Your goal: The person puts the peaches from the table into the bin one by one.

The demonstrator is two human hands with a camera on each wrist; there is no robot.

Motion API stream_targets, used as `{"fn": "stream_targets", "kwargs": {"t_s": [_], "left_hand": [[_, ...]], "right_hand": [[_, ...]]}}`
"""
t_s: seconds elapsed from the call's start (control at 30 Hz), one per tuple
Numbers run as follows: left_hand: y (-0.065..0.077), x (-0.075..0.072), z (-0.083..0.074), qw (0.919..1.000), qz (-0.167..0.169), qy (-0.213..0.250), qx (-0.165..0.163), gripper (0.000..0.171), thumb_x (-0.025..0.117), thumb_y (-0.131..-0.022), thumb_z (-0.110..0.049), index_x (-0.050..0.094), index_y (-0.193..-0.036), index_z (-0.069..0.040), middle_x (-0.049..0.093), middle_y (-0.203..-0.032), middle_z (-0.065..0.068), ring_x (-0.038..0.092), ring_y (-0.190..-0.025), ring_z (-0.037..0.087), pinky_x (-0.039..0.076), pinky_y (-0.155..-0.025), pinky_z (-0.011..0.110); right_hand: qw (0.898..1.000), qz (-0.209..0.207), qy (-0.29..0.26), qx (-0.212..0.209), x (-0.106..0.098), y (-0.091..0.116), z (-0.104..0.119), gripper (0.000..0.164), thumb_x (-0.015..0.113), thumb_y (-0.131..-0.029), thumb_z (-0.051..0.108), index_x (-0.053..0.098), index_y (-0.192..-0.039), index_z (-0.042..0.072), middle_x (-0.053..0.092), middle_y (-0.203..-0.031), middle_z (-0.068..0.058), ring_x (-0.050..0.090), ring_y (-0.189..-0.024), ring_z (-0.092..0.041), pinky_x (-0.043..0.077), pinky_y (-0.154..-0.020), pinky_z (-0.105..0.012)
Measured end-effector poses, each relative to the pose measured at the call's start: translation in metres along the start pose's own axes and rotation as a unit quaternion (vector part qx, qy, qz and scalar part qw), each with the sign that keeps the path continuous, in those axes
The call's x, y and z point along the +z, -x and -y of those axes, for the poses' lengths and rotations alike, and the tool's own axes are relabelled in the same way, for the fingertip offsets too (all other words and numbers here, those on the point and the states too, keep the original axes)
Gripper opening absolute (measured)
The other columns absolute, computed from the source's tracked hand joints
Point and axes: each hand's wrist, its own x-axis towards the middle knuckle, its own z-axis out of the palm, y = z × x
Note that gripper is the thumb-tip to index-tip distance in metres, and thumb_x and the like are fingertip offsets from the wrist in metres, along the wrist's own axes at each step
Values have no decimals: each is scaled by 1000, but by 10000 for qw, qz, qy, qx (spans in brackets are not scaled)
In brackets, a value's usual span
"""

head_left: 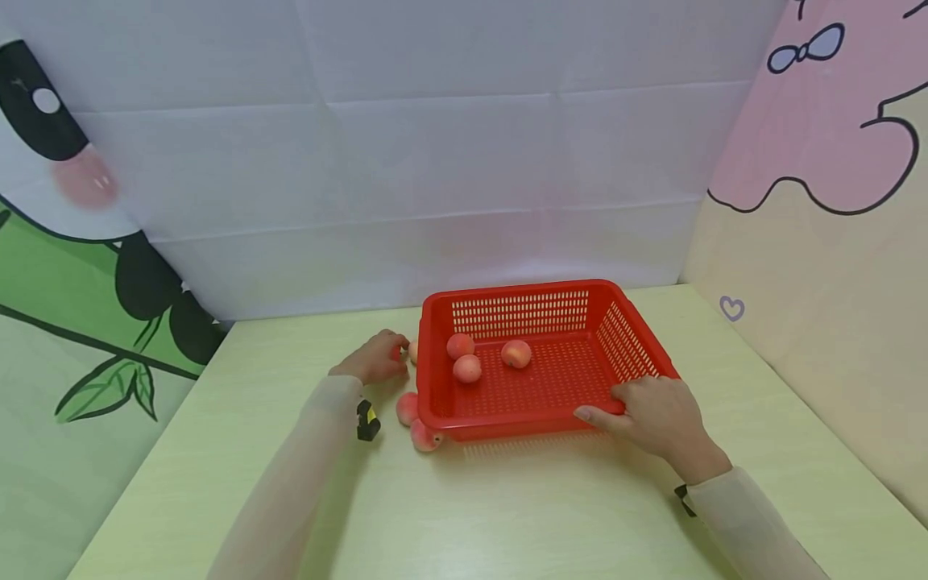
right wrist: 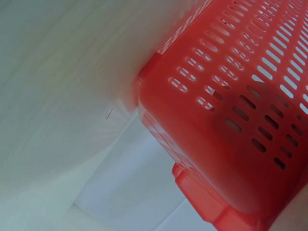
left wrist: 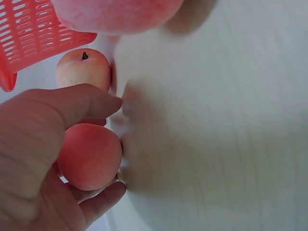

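Observation:
A red plastic basket (head_left: 536, 423) stands on the table with 3 peaches inside, one of them a peach (head_left: 516, 354) near its middle. Over the basket's near right corner, my right hand (head_left: 656, 411) grips the rim; the right wrist view shows mostly the slotted basket wall (right wrist: 202, 120). Just left of the basket, my left hand (head_left: 377, 358) holds a reddish peach (left wrist: 90, 156) between thumb and curled fingers. Another peach (left wrist: 83, 70), stem showing, lies beyond the thumb by the basket. Nearer to me are a peach (head_left: 408, 408) and a second peach (head_left: 424, 436), by the basket's left front corner.
The pale wood-grain table (head_left: 522, 515) runs back to a white cloth wall (head_left: 435, 161). Side walls with cartoon drawings stand at left and right. A black band piece (head_left: 367, 420) shows at the left wrist.

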Motion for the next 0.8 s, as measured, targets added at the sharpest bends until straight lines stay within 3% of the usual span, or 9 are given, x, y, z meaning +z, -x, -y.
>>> {"fn": "stream_targets", "kwargs": {"t_s": [0.27,0.53,0.8], "left_hand": [[2,-1,1,9999,-82,-31,124,35,68,-98,-8,65,-132,3,59,-103,14,54,-97,30,50,-90,45],[4,0,2,9991,-212,-7,364,26,68,-99,-5,67,-123,5,63,-101,15,56,-97,32,51,-95,50],[1,1,2,9993,-308,108,185,26,61,-101,-6,63,-125,4,60,-103,15,56,-98,32,51,-94,49]], "right_hand": [[10000,-11,69,-5,1,0,-1,72,57,-93,81,26,-62,24,14,-59,12,14,-60,-7,15,-55,-29],[10000,-66,42,-50,1,0,-1,72,56,-93,81,25,-62,24,14,-58,13,13,-60,-7,15,-54,-29],[10000,-31,24,-33,1,0,-1,72,58,-93,80,25,-62,24,14,-58,13,13,-59,-7,15,-54,-29]]}}
